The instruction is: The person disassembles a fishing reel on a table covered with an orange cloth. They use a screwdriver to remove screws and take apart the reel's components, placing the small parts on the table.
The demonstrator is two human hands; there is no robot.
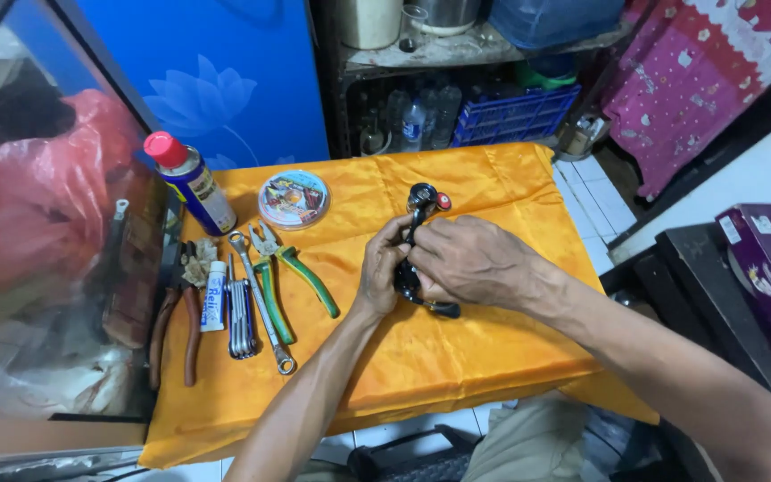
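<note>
From the head camera, both hands met over the middle of the orange cloth (457, 357) that covered the table. The left hand (384, 268) wrapped around the near side of a black fishing reel (414, 234), fingers curled tight on its body. The right hand (473, 263) came in from three o'clock and closed over the reel's lower part, fingers pressed around it, so most of the body was hidden. The reel's top, with a small red knob, stuck out at twelve o'clock above the knuckles; a dark handle end showed at six o'clock under the right palm.

At nine o'clock from the hands, tools lay in a row on the cloth: green-handled pliers (292, 278), a long wrench (261, 303), a set of hex keys (241, 319), a small white tube (214, 296) and brown-handled pliers (180, 321) at the cloth's edge.

Containers next. At ten o'clock a blue spray can (194, 187) with a red cap stood upright; its contents could not be seen. Just beside it lay a round clear spool case (294, 199), flat, with something colourful inside. At twelve o'clock, behind the table, a blue crate (512, 116) sat on a dark shelf, clear bottles (412, 120) standing beside it.
</note>
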